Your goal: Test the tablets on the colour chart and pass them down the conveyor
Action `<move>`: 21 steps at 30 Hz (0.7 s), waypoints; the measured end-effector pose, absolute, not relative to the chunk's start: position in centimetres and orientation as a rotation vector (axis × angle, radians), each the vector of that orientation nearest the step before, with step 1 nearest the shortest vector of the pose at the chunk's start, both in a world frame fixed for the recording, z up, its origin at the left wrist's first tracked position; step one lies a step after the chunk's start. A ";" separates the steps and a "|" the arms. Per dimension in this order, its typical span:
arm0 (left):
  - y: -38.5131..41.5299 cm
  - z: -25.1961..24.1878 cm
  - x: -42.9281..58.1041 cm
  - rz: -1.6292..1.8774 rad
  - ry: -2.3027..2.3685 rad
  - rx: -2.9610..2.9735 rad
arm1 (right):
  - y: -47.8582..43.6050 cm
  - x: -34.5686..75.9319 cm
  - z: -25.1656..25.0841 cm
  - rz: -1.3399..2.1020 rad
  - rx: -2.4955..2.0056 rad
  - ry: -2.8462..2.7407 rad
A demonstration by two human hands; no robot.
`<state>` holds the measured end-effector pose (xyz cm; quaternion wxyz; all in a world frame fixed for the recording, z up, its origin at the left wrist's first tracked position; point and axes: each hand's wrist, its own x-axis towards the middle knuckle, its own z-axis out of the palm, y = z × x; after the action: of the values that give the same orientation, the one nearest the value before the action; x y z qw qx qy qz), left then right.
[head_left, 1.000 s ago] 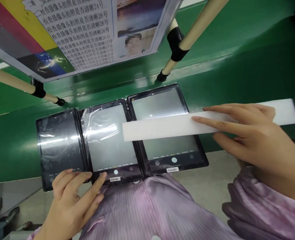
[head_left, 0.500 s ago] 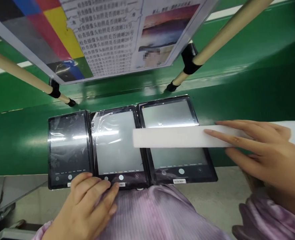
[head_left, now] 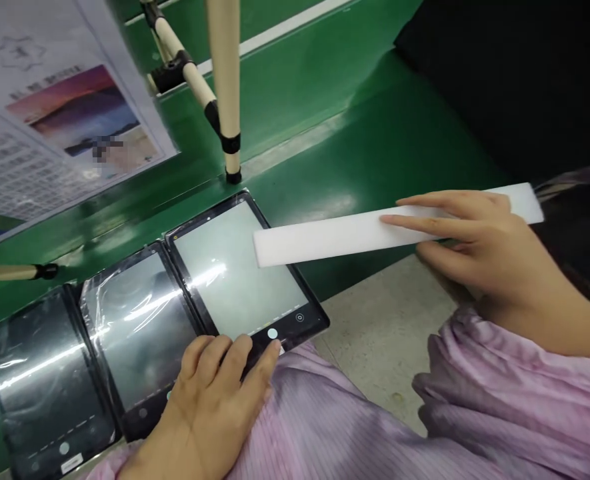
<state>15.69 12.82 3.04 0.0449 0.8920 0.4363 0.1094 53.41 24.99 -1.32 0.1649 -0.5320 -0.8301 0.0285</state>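
Observation:
Three tablets lie side by side along the table's front edge: a left tablet [head_left: 49, 380], a middle tablet [head_left: 142, 327] and a right tablet [head_left: 239, 267]. Their screens show a camera display under glossy film. My left hand [head_left: 215, 400] is over the lower edge of the right tablet, fingers extended, the index fingertip close to the round shutter button. Between the fingers and thumb of my right hand [head_left: 489, 247] is a long white foam strip [head_left: 325, 239]. Its free end hangs over the right side of the right tablet's screen.
A printed chart board [head_left: 75, 133] stands at the upper left on a frame of cream pipes [head_left: 223, 73] with black joints. The green table [head_left: 365, 160] runs behind the tablets. Something large and black [head_left: 515, 80] fills the upper right. Pale floor [head_left: 375, 340] shows below the table edge.
The view has turned right. My left hand has moved from the lower edges of the left and middle tablets to the right one. The foam strip has drawn back rightward across the right tablet.

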 end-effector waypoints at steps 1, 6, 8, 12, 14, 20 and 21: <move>13.1 3.0 16.2 0.312 1.344 2.740 | 24.9 53.7 -1.4 0.076 -1.505 -2.365; 13.7 3.6 16.8 0.268 1.308 2.779 | 24.8 54.0 -1.3 0.015 -1.454 -2.405; 13.3 3.9 15.8 0.260 1.233 2.783 | 24.9 54.0 -1.3 0.002 -1.454 -2.407; 11.5 4.3 12.6 0.265 1.243 2.853 | 25.1 54.4 -1.7 -0.040 -1.379 -2.399; 10.4 4.2 10.9 0.249 1.302 2.870 | 25.1 54.6 -1.9 -0.044 -1.343 -2.400; 7.2 4.1 7.7 0.249 1.470 2.766 | 25.1 54.2 -2.2 -0.039 -1.337 -2.387; 6.8 4.1 7.4 0.262 1.474 2.762 | 25.0 54.2 -2.4 -0.036 -1.365 -2.356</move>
<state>7.44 6.82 4.08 -0.0001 0.8791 0.4692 0.0834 54.24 24.95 -2.39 0.2079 -0.4903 -0.8463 -0.0129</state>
